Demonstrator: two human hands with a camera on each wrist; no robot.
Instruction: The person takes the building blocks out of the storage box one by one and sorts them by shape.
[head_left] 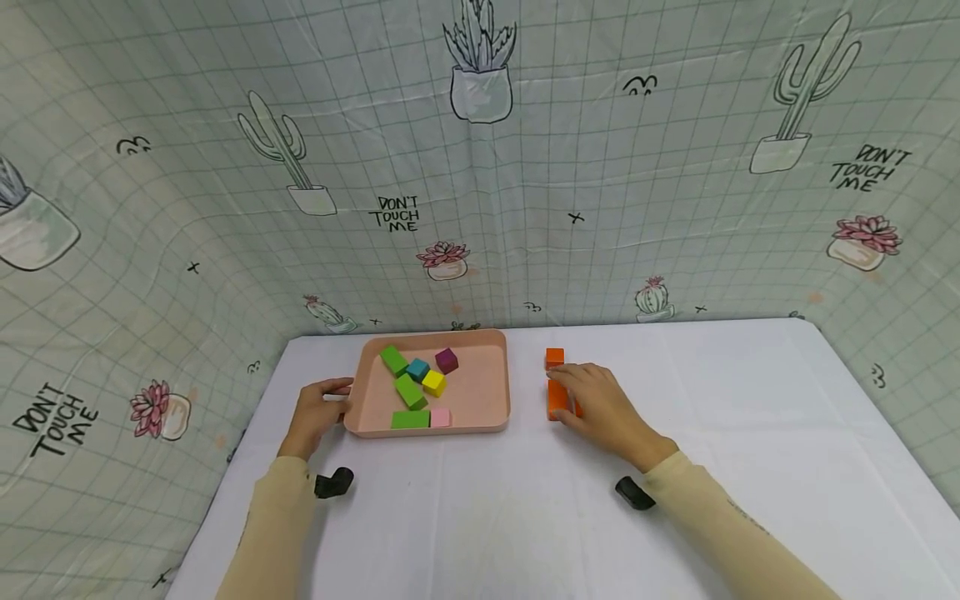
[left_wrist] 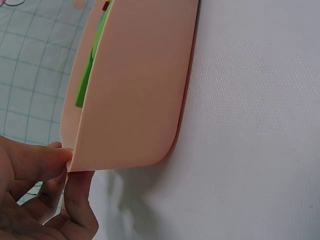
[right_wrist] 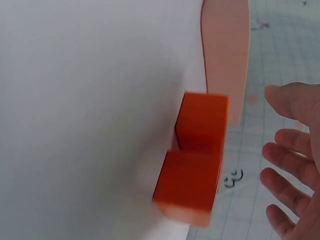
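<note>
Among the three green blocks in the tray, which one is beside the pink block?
The green block along the near wall of the tray, immediately left of the pink block. The other two green blocks lie slanted, farther back.

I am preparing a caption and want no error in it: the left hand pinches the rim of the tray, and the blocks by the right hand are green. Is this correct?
The colour is wrong: the blocks by the right hand are orange, as the head view shows. The rest is right: the left hand pinches the rim of the tray.
</note>
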